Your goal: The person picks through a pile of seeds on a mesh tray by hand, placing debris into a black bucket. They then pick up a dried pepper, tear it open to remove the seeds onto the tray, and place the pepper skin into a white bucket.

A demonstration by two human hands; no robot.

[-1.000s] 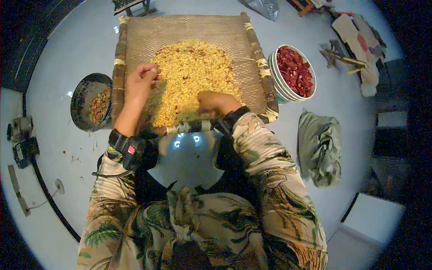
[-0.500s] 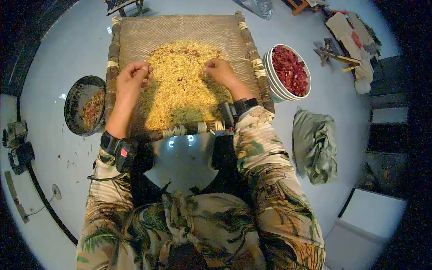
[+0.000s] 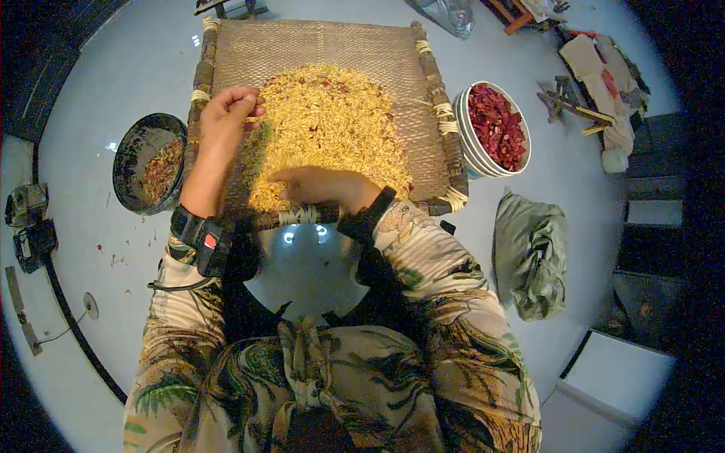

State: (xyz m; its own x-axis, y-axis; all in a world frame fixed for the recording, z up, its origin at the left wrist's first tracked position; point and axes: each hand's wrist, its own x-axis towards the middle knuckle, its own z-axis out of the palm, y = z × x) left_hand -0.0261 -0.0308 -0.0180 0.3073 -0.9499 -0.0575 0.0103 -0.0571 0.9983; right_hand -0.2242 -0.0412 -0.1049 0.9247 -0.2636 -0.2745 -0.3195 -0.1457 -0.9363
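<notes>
Yellow seeds with scattered red bits [image 3: 332, 113] lie spread over a woven mat [image 3: 317, 41] in a wooden frame. Above the left edge of the pile is my left hand [image 3: 230, 117], thumb and fingers pinched together; whatever it holds is too small to name. My right hand [image 3: 321, 185] is low over the near part of the pile, blurred, its fingertips pointing left and hard to make out. Dark straps circle both wrists.
Right of the frame stands a stack of white buckets with dark red pieces [image 3: 495, 124]. A black bowl [image 3: 124, 177] of mixed scraps is at the left. A grey-green sack [image 3: 532, 257] lies on the floor at the right.
My right hand has moved from the upper right of the pile down and left to its near edge. My left hand stays pinched, slightly higher. The view has shifted a little.
</notes>
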